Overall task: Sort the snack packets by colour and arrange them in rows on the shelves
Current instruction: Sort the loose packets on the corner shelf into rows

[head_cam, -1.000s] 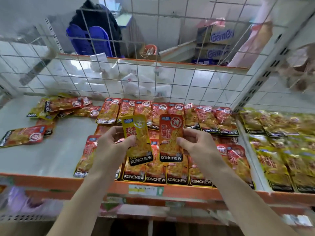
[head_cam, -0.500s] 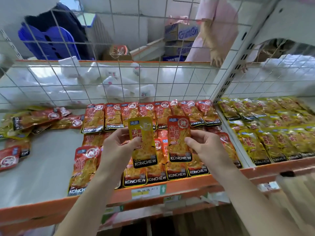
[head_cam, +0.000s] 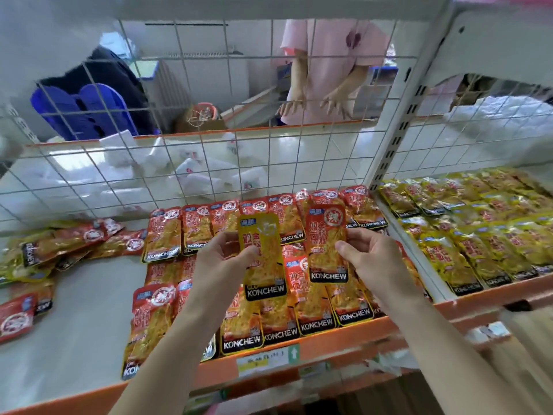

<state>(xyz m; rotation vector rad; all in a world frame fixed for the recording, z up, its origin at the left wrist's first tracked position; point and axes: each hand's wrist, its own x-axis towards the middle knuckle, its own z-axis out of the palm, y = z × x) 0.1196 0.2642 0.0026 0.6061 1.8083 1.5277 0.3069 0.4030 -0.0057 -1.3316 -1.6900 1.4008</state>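
Note:
My left hand (head_cam: 220, 266) pinches a yellow KONCHEW packet (head_cam: 263, 259) upright above the shelf. Beside it my right hand (head_cam: 369, 259) pinches a red KONCHEW packet (head_cam: 327, 247), also upright. Below both lie rows of red packets (head_cam: 317, 313) on the white shelf (head_cam: 74, 319). Rows of yellow packets (head_cam: 466, 235) fill the neighbouring shelf section to the right. A loose mixed pile of red and yellow packets (head_cam: 59, 247) lies at the left of the shelf.
A wire grid (head_cam: 209, 163) backs the shelf, with white packets (head_cam: 197, 172) behind it. A person in a pink top (head_cam: 329, 70) stands beyond the grid. A white upright post (head_cam: 404, 115) divides the two sections. An orange front lip (head_cam: 344, 342) edges the shelf.
The view has swung to the right, bringing more of the yellow section and the person in pink into sight. Both hands hold the same two packets, slightly further apart.

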